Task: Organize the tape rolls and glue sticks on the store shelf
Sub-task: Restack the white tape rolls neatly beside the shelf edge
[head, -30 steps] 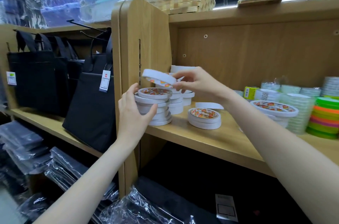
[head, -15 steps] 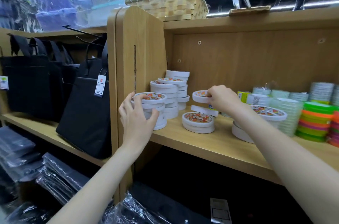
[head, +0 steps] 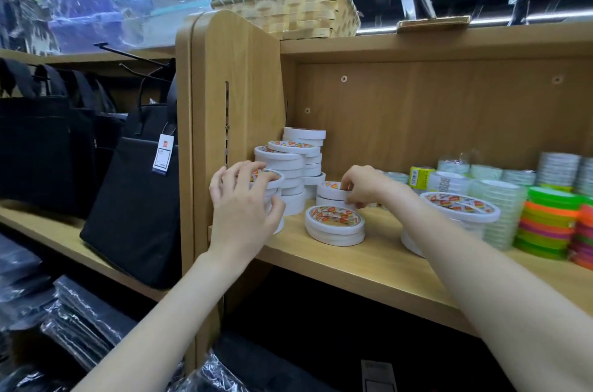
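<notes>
Two hands (head: 244, 205) (head: 365, 184) grasp shelf's (head: 369, 266) tape stacks (head: 290, 167).

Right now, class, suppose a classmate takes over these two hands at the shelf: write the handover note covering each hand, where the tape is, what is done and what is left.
Left hand: fingers curled round the front stack of white tape rolls at the shelf's left end, steadying it.
Right hand: pinching a short stack of rolls behind the low pair of rolls.
Done: three taller stacks stand by the side panel.
Left: the short stack, the low pair and the wide roll are not yet stacked with the rest. No glue sticks can be made out.
</notes>
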The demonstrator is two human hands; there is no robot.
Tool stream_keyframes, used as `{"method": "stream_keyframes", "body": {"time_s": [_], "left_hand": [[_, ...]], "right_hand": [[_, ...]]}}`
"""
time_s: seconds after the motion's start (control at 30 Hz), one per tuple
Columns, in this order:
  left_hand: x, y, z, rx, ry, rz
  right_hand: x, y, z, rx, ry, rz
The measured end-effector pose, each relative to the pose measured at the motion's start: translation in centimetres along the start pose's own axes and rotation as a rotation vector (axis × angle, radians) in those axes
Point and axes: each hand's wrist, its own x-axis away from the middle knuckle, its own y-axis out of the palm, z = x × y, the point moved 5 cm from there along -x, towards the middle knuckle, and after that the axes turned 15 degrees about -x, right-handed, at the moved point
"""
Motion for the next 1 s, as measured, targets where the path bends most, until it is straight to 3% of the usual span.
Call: {"method": "stream_keyframes", "body": {"time_s": [0.3, 0.6, 0.77, 0.87, 1.0], "left_hand": [[-3.8, -1.1, -0.2, 0.134, 0.037, -0.036], [-9.0, 0.3, -0.1, 0.15, 0.162, -0.447], [-9.6, 2.3, 0.0, 0.182, 0.181, -0.696], [-9.8, 3.0, -0.3, 0.192, 0.155, -0.701], [-9.9, 3.2, -0.5, 0.199, 0.15, -0.641]], "right_hand": [[-1.2, 0.5, 1.3, 0.053, -0.065, 0.156], [-2.8, -1.3, 1.0, -0.027, 0.016, 0.248], [-5.1, -4.9, -2.1, -0.335, -0.285, 0.265], [-7.4, -4.8, -4.0, -0.327, -0.371, 0.207], [-9.8, -3.9, -4.7, -0.181, -0.341, 0.209]]}}
